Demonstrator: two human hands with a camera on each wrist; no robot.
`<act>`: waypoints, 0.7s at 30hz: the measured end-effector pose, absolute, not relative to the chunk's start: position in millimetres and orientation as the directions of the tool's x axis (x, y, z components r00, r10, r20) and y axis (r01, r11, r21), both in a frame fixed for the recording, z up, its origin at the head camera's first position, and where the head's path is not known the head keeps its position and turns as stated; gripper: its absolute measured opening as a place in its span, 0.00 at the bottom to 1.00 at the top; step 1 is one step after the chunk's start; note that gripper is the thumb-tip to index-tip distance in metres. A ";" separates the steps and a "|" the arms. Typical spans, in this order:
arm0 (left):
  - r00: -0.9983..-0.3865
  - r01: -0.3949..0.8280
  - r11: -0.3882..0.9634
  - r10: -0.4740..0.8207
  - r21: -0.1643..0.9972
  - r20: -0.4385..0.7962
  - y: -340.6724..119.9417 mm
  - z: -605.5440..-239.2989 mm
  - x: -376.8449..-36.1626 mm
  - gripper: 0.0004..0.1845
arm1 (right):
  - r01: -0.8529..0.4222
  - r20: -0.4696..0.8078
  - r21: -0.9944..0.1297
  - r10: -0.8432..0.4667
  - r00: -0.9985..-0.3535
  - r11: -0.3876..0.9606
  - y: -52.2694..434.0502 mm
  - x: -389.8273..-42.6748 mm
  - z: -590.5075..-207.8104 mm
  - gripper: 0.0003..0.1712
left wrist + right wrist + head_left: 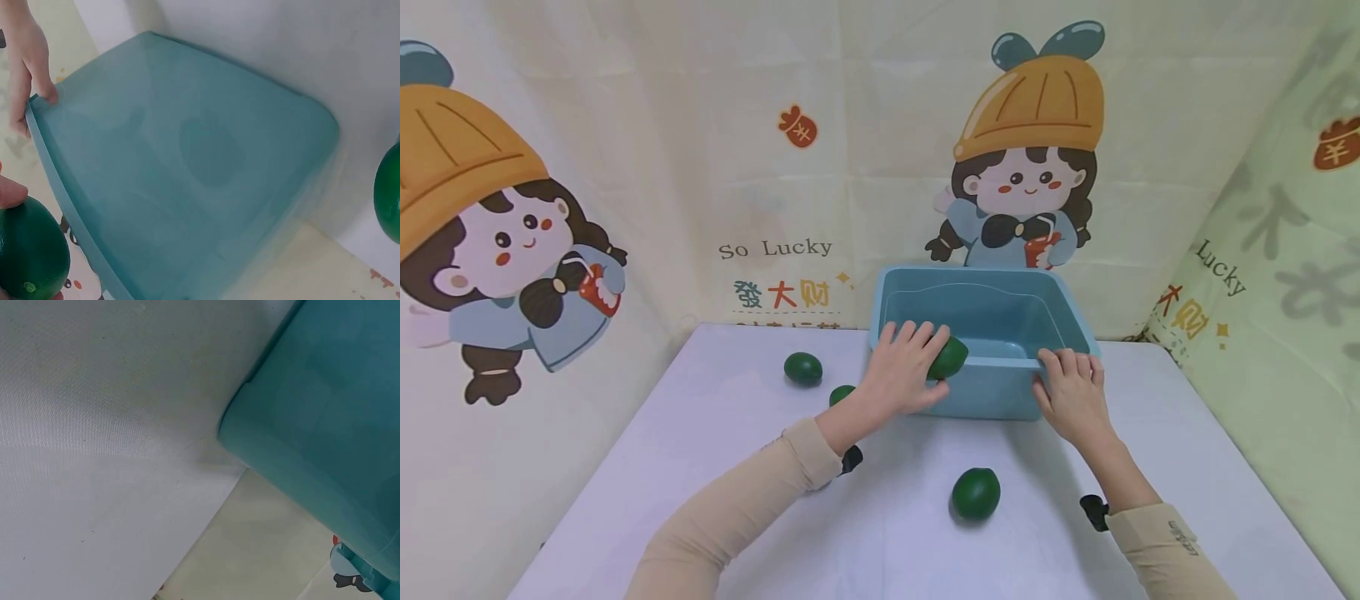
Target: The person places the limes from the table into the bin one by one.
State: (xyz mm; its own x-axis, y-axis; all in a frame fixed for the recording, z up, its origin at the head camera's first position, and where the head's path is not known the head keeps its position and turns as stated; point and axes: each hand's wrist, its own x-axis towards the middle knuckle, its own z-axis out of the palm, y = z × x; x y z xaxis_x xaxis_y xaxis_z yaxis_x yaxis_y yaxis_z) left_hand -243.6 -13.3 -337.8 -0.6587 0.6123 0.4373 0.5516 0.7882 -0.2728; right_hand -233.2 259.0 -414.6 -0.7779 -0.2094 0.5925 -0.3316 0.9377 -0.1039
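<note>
A smooth, dark green, egg-shaped fruit [950, 358] is in my left hand [901, 372], at the front rim of a blue plastic bin [992, 392]. The left wrist view shows a fingertip and part of this green fruit [31, 250] beyond the rim. My right hand [1075, 392] grips the bin's front rim near its right corner, fingers over the edge and thumb on the outside. In the right wrist view the bin's wall [325, 425] shows, but the hand is out of sight.
More green fruits lie on the white table: one [803, 368] left of the bin, one [842, 394] partly hidden behind my left wrist, and one [976, 495] nearer me. A printed cloth backdrop [865, 167] stands behind the table [760, 517].
</note>
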 end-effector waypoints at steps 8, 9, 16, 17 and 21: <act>-0.639 0.551 0.797 0.593 -0.246 0.490 -9.7 -331.0 -254.7 0.32 | -0.339 0.600 -0.103 -0.214 -0.771 0.935 258.7 -233.0 -414.9 0.20; -0.641 0.548 0.800 0.589 -0.244 0.492 -9.6 -330.5 -256.1 0.32 | -0.340 0.601 -0.102 -0.214 -0.770 0.935 258.9 -233.1 -415.0 0.20; -0.672 0.526 0.821 0.561 -0.223 0.484 -8.4 -326.9 -267.3 0.32 | -0.338 0.604 -0.100 -0.213 -0.768 0.936 259.1 -233.8 -415.4 0.20; -0.677 0.521 0.823 0.559 -0.225 0.479 -8.3 -326.5 -268.8 0.32 | -0.338 0.605 -0.100 -0.213 -0.768 0.936 259.2 -233.8 -415.4 0.20; -0.701 0.507 0.835 0.544 -0.215 0.461 -8.2 -325.6 -275.1 0.31 | -0.341 0.609 -0.099 -0.214 -0.764 0.935 259.4 -233.6 -415.5 0.20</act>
